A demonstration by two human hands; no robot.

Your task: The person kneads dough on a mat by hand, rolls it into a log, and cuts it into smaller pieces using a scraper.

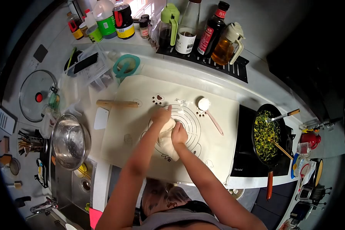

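A pale lump of dough [167,142] lies on the cream kneading mat [218,153] printed with circles. My left hand [163,117] grips its far end, fingers curled over it. Against the dough's right side, my right hand [179,135] is closed with the thumb on top; its fingertips are hidden. A spoon [212,118] heaped with white powder rests to the right of my hands. At the mat's left edge are a wooden rolling pin [117,104] and a white flat scraper [101,118].
On the right, a pan [270,134] of chopped greens and yellow bits sits on a black cooktop [243,153]. A metal bowl [69,142] stands left, by the sink [65,191]. Several bottles, including a soy sauce bottle [211,34], line the back ledge.
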